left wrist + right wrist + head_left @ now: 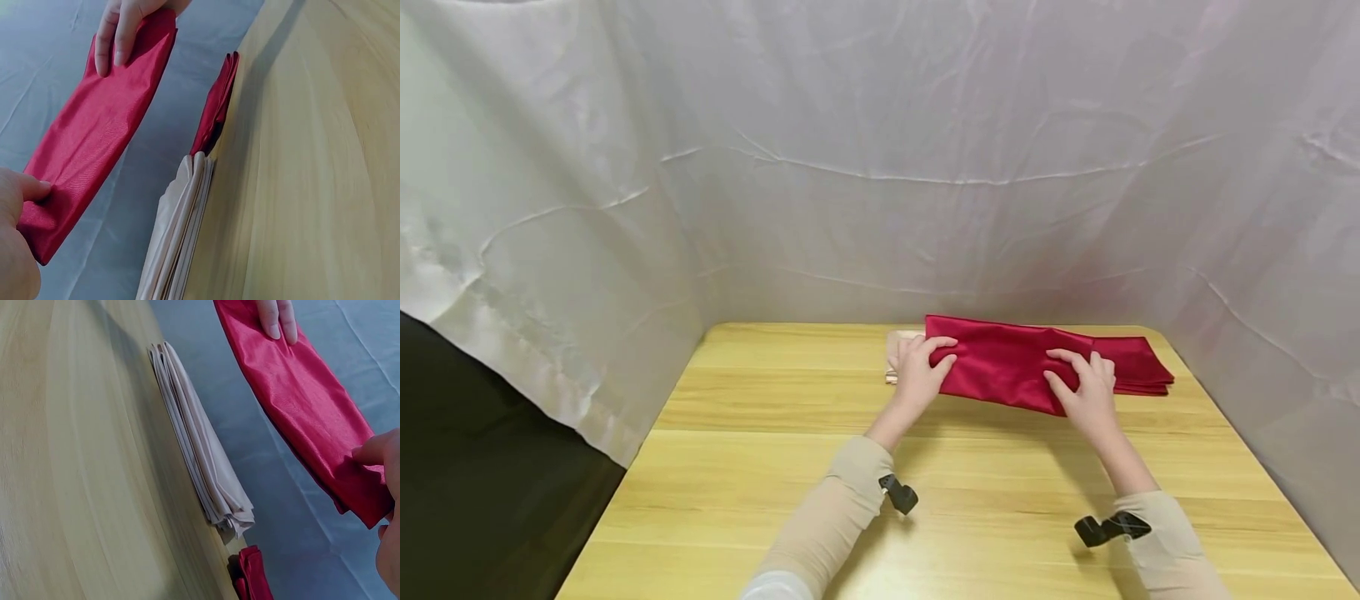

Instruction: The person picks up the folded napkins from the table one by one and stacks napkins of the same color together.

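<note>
A wooden counter stands inside a booth of creased white sheeting that hangs behind it and on both sides. At the far edge of the counter lies a stack of folded beige cloths, and just beside it a stack of folded red cloths; the wrist views show both stacks flat on the wood, their folded edges end to end. Nothing lies between the person and these stacks.

A folded red cloth is held up off the counter, above and in front of the two stacks, stretched as a long band between both hands. The left hand pinches its left end, thumb beneath and fingers curled over the top edge. The right hand grips the right end in the same way, fingers laid over the fabric and thumb pressed against it. Both forearms, in beige sleeves, reach forward over the counter, each carrying a black strap at the wrist.
</note>
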